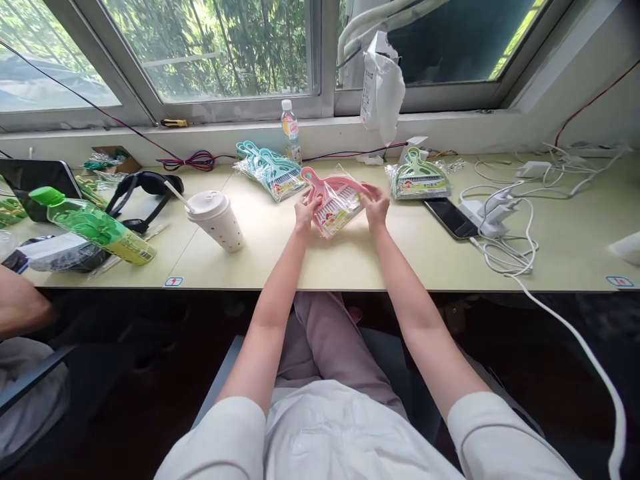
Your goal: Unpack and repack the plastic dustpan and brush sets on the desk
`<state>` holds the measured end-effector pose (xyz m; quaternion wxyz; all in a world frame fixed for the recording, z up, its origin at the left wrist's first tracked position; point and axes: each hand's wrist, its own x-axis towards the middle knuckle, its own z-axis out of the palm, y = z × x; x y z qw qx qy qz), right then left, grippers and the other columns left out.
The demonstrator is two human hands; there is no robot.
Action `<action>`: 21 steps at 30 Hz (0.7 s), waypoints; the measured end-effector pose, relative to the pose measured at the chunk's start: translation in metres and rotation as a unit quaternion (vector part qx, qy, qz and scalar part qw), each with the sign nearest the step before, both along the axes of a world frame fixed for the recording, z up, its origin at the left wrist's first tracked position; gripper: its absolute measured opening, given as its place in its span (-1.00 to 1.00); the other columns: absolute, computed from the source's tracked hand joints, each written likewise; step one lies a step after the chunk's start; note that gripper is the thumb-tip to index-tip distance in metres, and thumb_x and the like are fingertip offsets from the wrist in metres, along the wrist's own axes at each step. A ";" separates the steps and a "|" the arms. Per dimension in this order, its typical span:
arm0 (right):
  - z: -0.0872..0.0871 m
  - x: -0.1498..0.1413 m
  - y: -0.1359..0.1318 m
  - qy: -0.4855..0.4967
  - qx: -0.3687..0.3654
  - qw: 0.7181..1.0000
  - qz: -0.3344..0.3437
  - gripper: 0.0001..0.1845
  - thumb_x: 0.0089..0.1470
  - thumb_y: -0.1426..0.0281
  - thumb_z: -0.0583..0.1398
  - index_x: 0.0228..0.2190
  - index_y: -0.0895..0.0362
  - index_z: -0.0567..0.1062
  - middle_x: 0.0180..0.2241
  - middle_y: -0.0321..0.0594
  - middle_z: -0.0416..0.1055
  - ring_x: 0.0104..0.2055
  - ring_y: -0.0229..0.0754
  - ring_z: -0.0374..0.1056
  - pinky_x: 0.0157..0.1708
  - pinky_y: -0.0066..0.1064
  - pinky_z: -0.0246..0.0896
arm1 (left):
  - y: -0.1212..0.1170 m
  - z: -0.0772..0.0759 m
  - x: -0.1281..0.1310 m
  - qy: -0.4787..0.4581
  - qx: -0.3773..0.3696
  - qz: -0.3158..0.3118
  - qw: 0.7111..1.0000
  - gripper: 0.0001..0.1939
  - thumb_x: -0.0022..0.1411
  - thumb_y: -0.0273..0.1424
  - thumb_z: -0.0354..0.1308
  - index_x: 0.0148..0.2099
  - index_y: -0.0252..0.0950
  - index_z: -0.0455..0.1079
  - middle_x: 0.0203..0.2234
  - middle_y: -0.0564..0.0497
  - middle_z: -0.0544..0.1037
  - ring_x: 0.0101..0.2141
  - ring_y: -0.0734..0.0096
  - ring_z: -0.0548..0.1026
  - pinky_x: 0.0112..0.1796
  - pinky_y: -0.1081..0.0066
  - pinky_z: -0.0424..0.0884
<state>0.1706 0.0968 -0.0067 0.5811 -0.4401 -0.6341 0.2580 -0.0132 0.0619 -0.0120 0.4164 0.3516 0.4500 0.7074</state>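
A pink brush-and-dustpan set [334,199] in clear plastic wrap lies on the pale green table [350,260] straight ahead. My left hand [305,212] grips its left edge, fingers curled onto the wrap. On the other side my right hand [375,205] pinches the right edge. A stack of teal sets [270,170] in the same wrap lies just behind and to the left. Behind and to the right sits a green set [419,177].
A white lidded cup with a straw [216,219] stands left of my hands. A green bottle [93,227], headphones [143,190] and a tablet [35,183] lie further left. A phone [450,217], chargers and white cables [505,227] are on the right; a water bottle [291,133] stands behind. Another person's arm [20,303] is at the left edge.
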 end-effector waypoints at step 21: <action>-0.014 -0.023 -0.001 0.195 -0.266 0.926 0.183 -0.82 0.02 0.40 0.32 -0.32 0.16 0.44 -0.36 -0.24 0.55 -0.26 -0.21 0.52 -0.01 -0.25 0.42 | -0.002 0.005 -0.008 -0.010 0.009 0.199 0.980 -0.67 0.39 -0.27 0.07 0.14 -0.27 0.28 0.14 -0.18 0.46 0.09 0.34 0.50 0.10 0.34 0.40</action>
